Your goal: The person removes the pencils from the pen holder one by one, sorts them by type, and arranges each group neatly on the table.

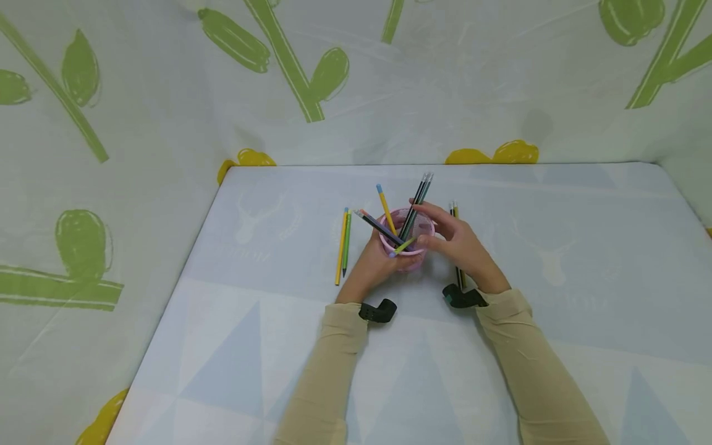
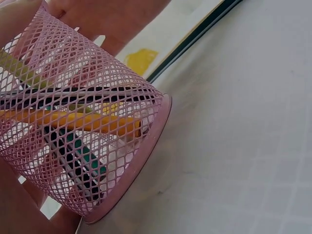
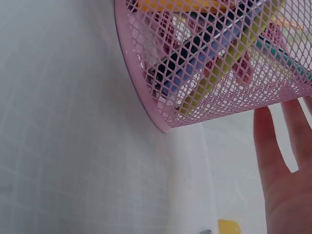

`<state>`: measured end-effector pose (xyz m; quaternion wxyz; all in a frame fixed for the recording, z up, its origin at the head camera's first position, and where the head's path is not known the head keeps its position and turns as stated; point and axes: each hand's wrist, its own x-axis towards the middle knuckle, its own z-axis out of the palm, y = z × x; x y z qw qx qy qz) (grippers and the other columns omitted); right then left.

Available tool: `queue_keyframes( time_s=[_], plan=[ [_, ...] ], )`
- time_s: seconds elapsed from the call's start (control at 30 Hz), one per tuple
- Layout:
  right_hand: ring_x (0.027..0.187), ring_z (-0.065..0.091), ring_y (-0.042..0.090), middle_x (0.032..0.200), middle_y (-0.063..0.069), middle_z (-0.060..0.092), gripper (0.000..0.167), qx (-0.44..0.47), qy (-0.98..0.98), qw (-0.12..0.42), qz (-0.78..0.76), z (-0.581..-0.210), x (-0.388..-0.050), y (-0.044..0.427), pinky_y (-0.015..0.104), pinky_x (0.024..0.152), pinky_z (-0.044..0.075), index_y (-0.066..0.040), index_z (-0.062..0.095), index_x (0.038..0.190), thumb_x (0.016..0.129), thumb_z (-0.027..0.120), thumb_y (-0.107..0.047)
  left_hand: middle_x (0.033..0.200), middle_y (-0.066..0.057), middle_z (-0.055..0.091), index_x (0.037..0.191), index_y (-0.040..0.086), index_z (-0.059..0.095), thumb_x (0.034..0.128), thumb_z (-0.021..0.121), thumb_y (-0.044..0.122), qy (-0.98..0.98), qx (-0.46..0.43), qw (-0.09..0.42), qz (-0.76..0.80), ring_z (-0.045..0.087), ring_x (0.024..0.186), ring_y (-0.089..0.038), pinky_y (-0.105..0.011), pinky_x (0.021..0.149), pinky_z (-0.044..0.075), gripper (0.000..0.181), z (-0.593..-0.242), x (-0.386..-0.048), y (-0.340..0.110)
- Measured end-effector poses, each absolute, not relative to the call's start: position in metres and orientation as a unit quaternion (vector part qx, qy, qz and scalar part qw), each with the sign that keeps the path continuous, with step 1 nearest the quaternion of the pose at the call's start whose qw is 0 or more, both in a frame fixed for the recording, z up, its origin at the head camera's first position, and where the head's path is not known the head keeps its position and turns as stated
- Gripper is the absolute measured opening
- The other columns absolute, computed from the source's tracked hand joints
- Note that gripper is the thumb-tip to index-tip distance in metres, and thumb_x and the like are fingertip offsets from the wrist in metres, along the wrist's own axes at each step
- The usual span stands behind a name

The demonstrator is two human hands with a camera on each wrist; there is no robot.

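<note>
the round pink mesh cup (image 1: 407,247), open at the top, is serving as the landmark on the pale patterned counter (image 1: 556,327); whether its base is touching the counter, i cannot tell. the bare left hand (image 1: 371,264) is wrapping its grip round the cup's left and near side. the bare right hand (image 1: 460,244) is spreading its grip along the cup's right rim; whether its fingertips are pinching any pencil, i cannot tell.

the filling is looking more than half done: a yellow pencil with a blue end (image 1: 386,207), slim dark pencils (image 1: 424,190) and a short yellow-green pencil (image 1: 405,245) are leaning inside the cup, among others. four seem to be left: a long yellow pencil (image 1: 342,247) and a bright green pencil (image 1: 347,243) are lying left of the cup, while a black pencil (image 1: 452,212) and a black-and-yellow pencil (image 1: 456,212) are lying right of it, partly under the right hand.
</note>
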<state>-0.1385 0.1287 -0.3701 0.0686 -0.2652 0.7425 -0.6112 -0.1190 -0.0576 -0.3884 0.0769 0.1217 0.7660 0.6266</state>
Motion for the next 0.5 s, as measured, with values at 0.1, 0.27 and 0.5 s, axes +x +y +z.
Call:
queue_keyframes(
  time_s=[0.1,0.27,0.5],
  plan=[
    [0.127,0.031,0.012,0.137,-0.002,0.039,0.049,-0.240,0.759,0.048,-0.604,-0.369,-0.137,0.129,0.043,0.100,0.030,-0.009,0.044,0.131,0.085,0.060,-0.011,0.129,0.005,0.043,0.135,0.020,0.027,0.0667,0.079,0.018,0.757,0.126,0.078,0.637,0.039,0.118,-0.008,-0.028,0.096,0.035,0.085,-0.390,-0.120,-0.058],
    [0.123,0.037,0.021,0.138,-0.005,0.038,0.049,-0.215,0.750,0.026,-0.625,-0.368,-0.136,0.130,0.040,0.097,0.035,-0.011,0.043,0.132,0.087,0.058,-0.016,0.127,0.011,0.043,0.132,0.030,0.027,0.0627,0.081,0.028,0.766,0.119,0.080,0.627,0.039,0.118,-0.007,-0.031,0.098,0.031,0.088,-0.405,-0.127,-0.059],
    [0.117,0.043,0.027,0.136,-0.003,0.040,0.047,-0.178,0.703,-0.003,-0.688,-0.374,-0.143,0.135,0.028,0.090,0.041,-0.017,0.045,0.132,0.087,0.057,-0.010,0.126,0.012,0.043,0.131,0.032,0.027,0.0606,0.081,0.036,0.781,0.106,0.080,0.610,0.038,0.117,-0.004,-0.033,0.100,0.029,0.089,-0.406,-0.127,-0.059]
  ],
)
